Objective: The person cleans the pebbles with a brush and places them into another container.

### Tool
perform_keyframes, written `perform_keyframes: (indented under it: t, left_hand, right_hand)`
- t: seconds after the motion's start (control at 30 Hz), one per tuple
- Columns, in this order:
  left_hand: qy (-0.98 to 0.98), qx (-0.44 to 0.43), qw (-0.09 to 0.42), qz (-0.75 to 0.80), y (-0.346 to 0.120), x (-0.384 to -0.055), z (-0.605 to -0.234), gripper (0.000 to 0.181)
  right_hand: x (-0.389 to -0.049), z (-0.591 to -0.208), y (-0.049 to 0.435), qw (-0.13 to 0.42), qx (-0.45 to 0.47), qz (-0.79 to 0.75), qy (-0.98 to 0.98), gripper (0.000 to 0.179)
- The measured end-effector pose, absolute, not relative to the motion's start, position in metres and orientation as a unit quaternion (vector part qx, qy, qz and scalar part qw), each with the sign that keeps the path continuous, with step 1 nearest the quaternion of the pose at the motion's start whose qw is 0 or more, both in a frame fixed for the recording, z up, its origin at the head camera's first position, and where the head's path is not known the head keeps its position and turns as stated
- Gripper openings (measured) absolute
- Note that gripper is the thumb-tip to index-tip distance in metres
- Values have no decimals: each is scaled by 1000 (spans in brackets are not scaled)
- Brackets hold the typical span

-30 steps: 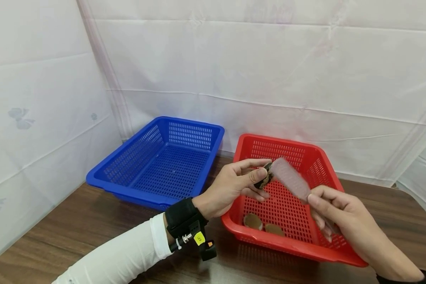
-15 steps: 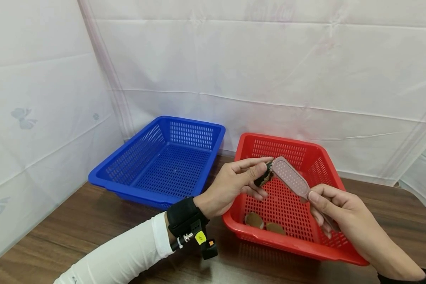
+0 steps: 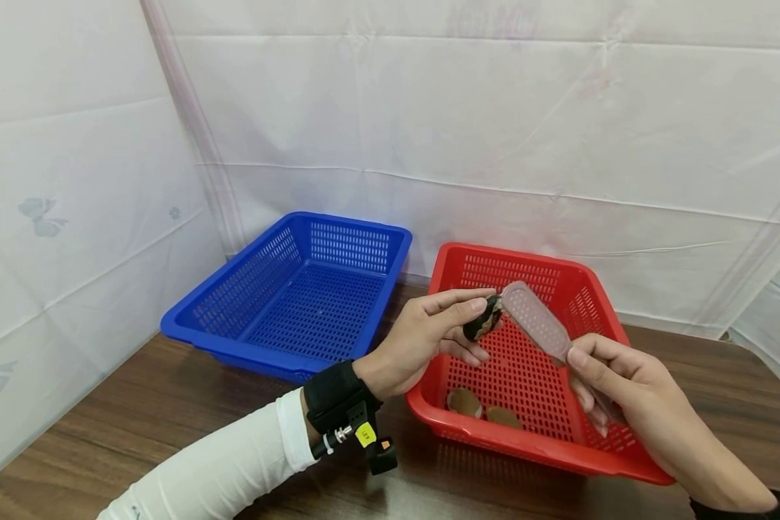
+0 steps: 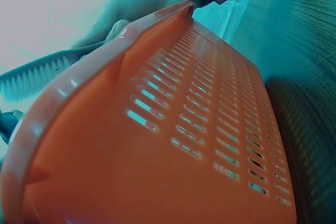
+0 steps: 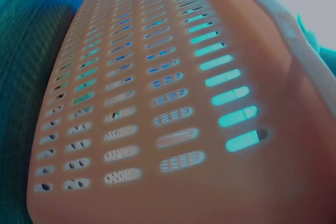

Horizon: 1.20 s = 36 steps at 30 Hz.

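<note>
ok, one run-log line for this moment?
left hand: holds dark object | right hand: holds pink brush, bristles down | red basket: two brown pieces inside | blue basket: left of red

Catching a yellow sticker (image 3: 365,434) on the black wrist mount (image 3: 357,415): bearing tiny dark characters, too small to read for certain. Up to the white cloth (image 3: 377,108): showing faint pink marks (image 3: 517,22), too blurred to read.

pink brush (image 3: 536,321): tilted, bristles underneath, above red basket (image 3: 526,442) | dark, brown-patched piece (image 3: 482,319): held, beside brush tip
</note>
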State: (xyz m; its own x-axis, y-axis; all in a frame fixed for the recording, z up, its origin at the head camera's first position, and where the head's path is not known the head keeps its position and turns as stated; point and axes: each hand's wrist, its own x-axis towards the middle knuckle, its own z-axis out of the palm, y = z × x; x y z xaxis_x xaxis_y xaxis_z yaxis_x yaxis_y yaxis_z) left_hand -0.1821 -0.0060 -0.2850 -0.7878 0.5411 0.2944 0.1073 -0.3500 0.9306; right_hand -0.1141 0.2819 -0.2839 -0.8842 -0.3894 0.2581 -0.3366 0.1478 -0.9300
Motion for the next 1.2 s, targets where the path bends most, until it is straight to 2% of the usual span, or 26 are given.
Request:
perform_keyframes:
  t: [0.13, 0.3, 0.53, 0.77, 1.0, 1.2]
  left_hand:
    - [552, 291, 141, 768, -6, -182, -284, 42]
    - [563, 284, 133, 765, -6, -182, -284, 42]
    - [563, 274, 131, 769, -4, -182, -284, 43]
    - [564, 275, 135, 767, -4, -183, -284, 46]
    - [563, 273, 132, 769, -4, -182, -284, 44]
    - [558, 275, 138, 771, -4, -182, -284, 39]
  right_hand:
    - [-114, -283, 281, 27, -226, -594, 772, 22]
    - [-115, -282, 281, 6, -187, -620, 762, 22]
    - [-112, -283, 280, 18, -239, -584, 775, 21]
    - [-114, -281, 279, -6, -182, -614, 768, 20]
    - [-112, -284, 278, 22, -269, -569, 777, 22]
    - [-110, -282, 276, 1, -238, -547, 803, 17]
